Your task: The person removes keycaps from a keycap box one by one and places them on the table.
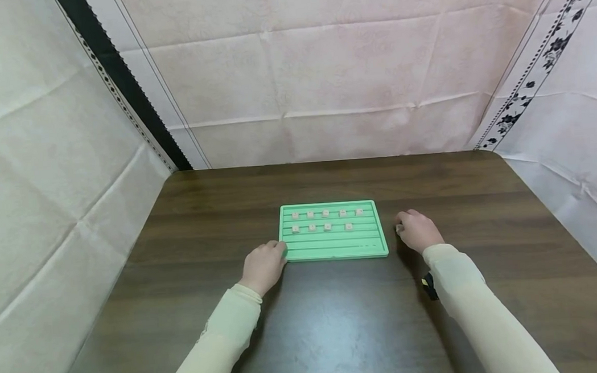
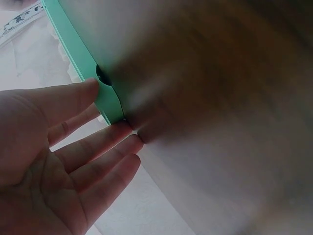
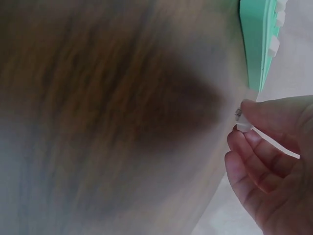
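Observation:
A light green ridged board (image 1: 333,244) lies on the table, with several small white keycaps (image 1: 326,214) in two rows on its upper ridges. The lower row has a gap before its rightmost keycap (image 1: 349,227). My left hand (image 1: 263,267) holds the board's near left corner; in the left wrist view its thumb (image 2: 73,100) presses the near side, with the index finger behind the board. To the right of the board, my right hand (image 1: 418,230) pinches a small white keycap (image 3: 244,126) between thumb and fingertips, low over the table.
The brown wood-grain table (image 1: 218,208) reaches back to a pale cloth wall (image 1: 322,76). Similar cloth hangs at the left (image 1: 47,196) and right (image 1: 572,135). A small black device (image 1: 430,287) sits at the right wrist.

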Demonstrator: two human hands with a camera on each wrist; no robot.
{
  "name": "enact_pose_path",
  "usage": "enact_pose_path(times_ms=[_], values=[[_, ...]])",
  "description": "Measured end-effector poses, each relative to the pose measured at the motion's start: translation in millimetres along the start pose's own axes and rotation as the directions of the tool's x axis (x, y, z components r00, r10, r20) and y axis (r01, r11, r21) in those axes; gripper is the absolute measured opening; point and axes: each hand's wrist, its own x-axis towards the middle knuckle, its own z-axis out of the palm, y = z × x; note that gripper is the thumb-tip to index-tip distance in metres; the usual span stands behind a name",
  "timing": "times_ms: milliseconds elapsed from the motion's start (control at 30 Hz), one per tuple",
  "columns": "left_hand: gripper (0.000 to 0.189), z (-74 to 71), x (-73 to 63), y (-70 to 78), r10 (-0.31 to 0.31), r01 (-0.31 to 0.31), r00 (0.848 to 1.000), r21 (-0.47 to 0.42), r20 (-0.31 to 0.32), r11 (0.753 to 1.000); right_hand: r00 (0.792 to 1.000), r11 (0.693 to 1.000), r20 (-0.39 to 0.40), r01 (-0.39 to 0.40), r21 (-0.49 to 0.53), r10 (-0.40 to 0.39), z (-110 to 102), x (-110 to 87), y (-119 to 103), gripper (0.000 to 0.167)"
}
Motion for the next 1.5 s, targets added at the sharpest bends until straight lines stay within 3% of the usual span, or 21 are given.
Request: enact_pose_path(times_ms=[567, 867, 1200, 1500], values=[[0.017, 2.0, 0.5, -1.4, 0.011, -0.011, 1.000, 0.009, -0.024, 1.000, 0.999, 0.999, 0.038, 0.007, -0.047, -0.005, 0.9, 1.3, 2.9, 0.023], [0.017, 2.9, 1.5, -0.5, 0.014, -0.014, 1.000, 0.022, -0.015, 1.000, 0.998, 1.000, 0.059, -0.027, -0.008, 0.027, -6.3, 1.5, -2.2, 0.030], [0.017, 3.9, 0.4, 0.4, 0.021, -0.020, 1.000, 0.041, -0.020, 0.999, 1.000, 1.000, 0.008, 0.010, -0.014, -0.010, -6.2, 11.6, -33.1, 0.034], [0.018, 2.2, 0.1, 1.8, 0.022, -0.020, 0.999, 0.050, -0.027, 0.999, 0.994, 0.994, 0.037, 0.106, 0.007, -0.106, -1.5, 20.5, -70.9, 0.032]])
